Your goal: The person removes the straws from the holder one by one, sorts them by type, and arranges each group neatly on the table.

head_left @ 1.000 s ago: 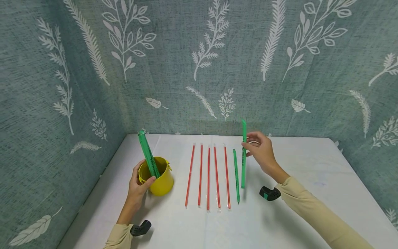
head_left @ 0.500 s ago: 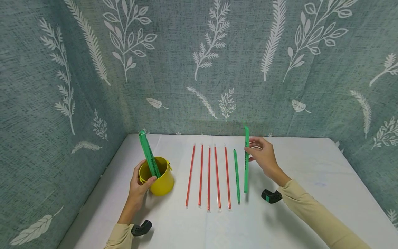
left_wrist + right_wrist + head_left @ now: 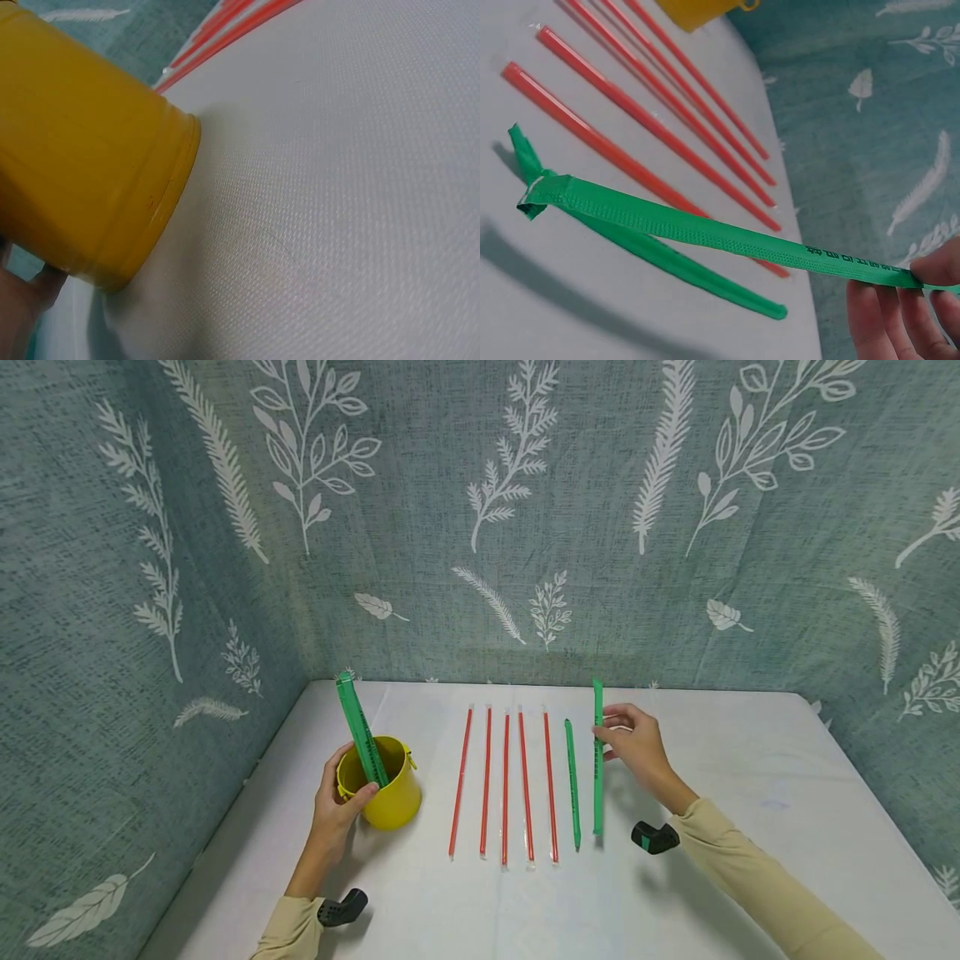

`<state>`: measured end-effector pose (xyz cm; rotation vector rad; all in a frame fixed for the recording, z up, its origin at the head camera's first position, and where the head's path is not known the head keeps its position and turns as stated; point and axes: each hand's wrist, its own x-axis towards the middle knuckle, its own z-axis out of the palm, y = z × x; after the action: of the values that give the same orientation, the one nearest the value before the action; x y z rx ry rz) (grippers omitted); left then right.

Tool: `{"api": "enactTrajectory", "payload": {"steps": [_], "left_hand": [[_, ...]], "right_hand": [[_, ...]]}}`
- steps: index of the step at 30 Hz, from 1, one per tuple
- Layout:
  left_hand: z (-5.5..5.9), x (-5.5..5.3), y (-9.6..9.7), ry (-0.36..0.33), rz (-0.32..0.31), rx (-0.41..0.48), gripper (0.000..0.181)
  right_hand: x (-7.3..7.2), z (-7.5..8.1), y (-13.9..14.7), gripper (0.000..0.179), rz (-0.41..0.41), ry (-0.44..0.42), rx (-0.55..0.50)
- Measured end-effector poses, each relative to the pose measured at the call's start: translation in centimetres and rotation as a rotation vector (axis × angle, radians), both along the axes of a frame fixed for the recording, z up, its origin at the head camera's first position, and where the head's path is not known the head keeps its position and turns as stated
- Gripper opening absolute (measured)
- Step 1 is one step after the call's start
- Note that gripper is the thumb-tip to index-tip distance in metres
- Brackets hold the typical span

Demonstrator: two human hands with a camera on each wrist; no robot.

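left hand (image 3: 334, 810) is holding the yellow bucket (image 3: 397, 803) at the desk's (image 3: 750, 760) left, green sleeves (image 3: 362, 731) leaning inside. right hand's (image 3: 639, 747) fingers (image 3: 866, 315) are pinching a green strip (image 3: 597, 789) beside another green piece (image 3: 573, 785).

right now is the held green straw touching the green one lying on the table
Apart: the head view shows a strip of white table between the held green straw and the lying green straw, though they overlap in the right wrist view.
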<state>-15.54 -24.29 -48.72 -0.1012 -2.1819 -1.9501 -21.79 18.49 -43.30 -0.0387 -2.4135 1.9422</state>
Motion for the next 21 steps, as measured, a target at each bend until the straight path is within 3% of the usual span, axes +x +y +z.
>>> {"api": "enactTrajectory", "payload": {"steps": [21], "left_hand": [[-0.1,-0.1,-0.1,-0.018,0.004,0.004,0.07]], "right_hand": [[-1.2,-3.9,0.3,0.032,-0.026,-0.136,0.083]]}}
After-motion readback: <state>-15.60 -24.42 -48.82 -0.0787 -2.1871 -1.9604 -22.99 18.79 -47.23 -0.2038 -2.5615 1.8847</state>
